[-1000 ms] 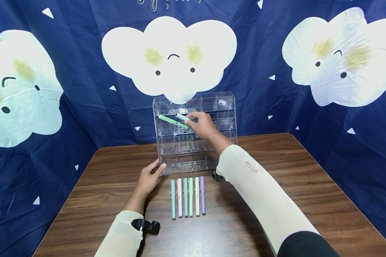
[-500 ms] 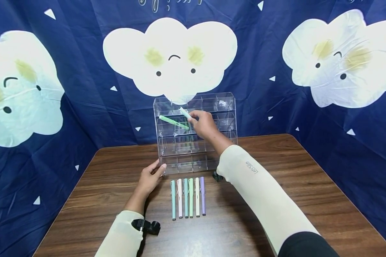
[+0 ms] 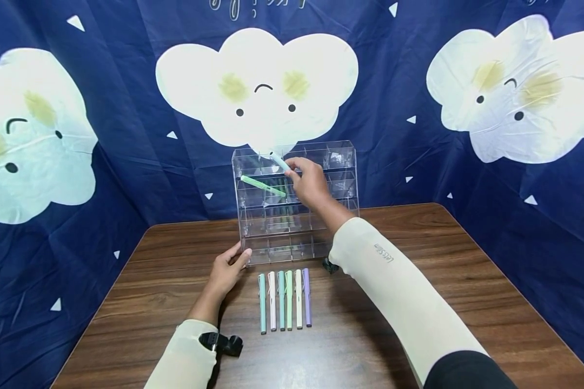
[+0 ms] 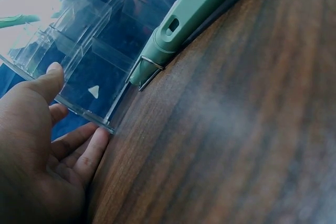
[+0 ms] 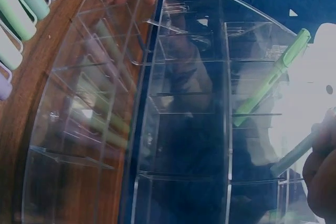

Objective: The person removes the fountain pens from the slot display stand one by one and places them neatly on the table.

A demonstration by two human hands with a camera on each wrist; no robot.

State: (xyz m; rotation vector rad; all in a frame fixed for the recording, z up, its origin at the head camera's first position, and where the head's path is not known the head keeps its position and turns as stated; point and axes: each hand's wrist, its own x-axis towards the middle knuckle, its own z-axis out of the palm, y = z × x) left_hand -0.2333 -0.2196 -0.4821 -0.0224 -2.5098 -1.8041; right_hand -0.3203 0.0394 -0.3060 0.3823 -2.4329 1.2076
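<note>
A clear plastic rack (image 3: 279, 242) with rows of small compartments stands upright on the table. At its lower left corner my left hand (image 3: 226, 270) grips the side edge, the thumb in front; the left wrist view shows the fingertips (image 4: 98, 139) right at the bottom corner. My right hand (image 3: 311, 183) pinches a pale blue pen (image 3: 279, 161) in front of the upper rows, its free end pointing up and left. A light green pen (image 3: 261, 185) lies slanted in the second row, and the right wrist view shows this green pen (image 5: 273, 77) beside the held pen (image 5: 295, 155).
In front of the rack several pens lie side by side on the wooden table (image 3: 370, 346): teal (image 3: 262, 302), pink (image 3: 272, 300), green (image 3: 289, 300), cream (image 3: 298, 298) and purple (image 3: 307, 297). A blue cloth (image 3: 190, 178) with white clouds hangs behind.
My right hand has risen slightly with the pale blue pen, whose free end has tilted upward toward the top row. The left hand, rack and other pens stay put.
</note>
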